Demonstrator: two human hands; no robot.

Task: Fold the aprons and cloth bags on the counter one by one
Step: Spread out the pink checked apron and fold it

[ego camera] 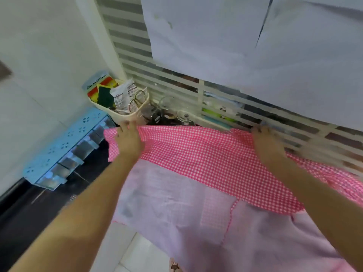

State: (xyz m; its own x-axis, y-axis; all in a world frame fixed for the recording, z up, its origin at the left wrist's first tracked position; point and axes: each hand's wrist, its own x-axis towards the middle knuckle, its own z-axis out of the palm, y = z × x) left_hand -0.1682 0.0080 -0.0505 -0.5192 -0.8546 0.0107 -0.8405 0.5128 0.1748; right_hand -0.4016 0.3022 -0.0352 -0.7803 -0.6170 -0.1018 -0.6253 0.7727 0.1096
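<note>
Head view showed the left hand [127, 142] and right hand [267, 146] well apart, each with fingers curled over the far edge of the pink checked apron [198, 154]. The apron stretched between the hands and ran back from them toward the person, draped over the dark worktop [29, 218]. A beige basket [127, 114] stood just beyond the left hand.

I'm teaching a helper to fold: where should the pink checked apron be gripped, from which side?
Pinch the far edge of the apron near both ends, reaching over from the near side: it lies spread wide, and left hand and right hand hold there.
</note>
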